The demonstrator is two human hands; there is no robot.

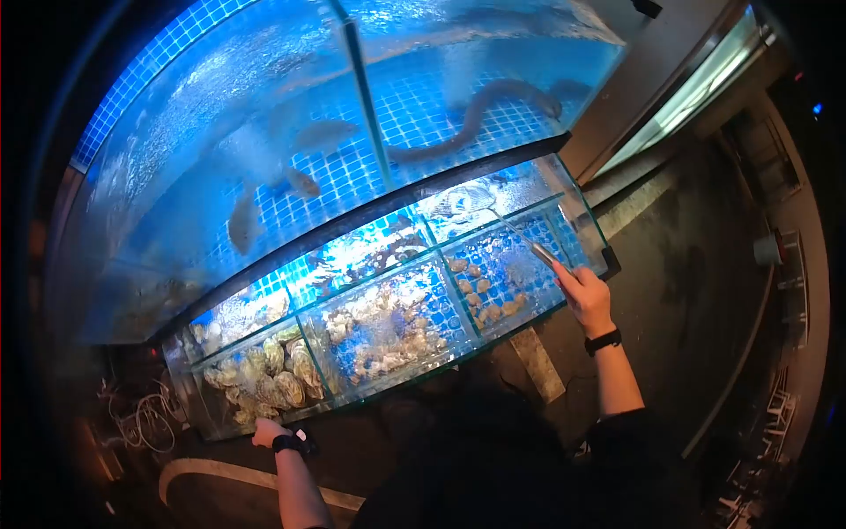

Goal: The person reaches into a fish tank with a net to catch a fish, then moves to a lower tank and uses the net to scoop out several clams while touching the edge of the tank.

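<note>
My right hand (pixel 586 298) grips the handle of a skimmer (pixel 544 256) over the right end of the glass tank. The thin shaft slants up and left, and its round wire-like head (pixel 467 199) lies in the bright, rippling water of the back right compartment. Clams (pixel 476 286) lie in the compartment in front of it. My left hand (pixel 269 432), fingers curled, is at the tank's front left edge, just below the oysters (pixel 286 383). Whatever its fingers hold, if anything, is hidden.
Glass dividers (pixel 315 353) split the low tank; pale shellfish (pixel 388 326) fill its middle part. Behind stands a larger tank with an eel (pixel 471 123) and several fish (pixel 243 220). Cables (pixel 145 419) hang at left. A pale line (pixel 538 363) crosses the dark floor.
</note>
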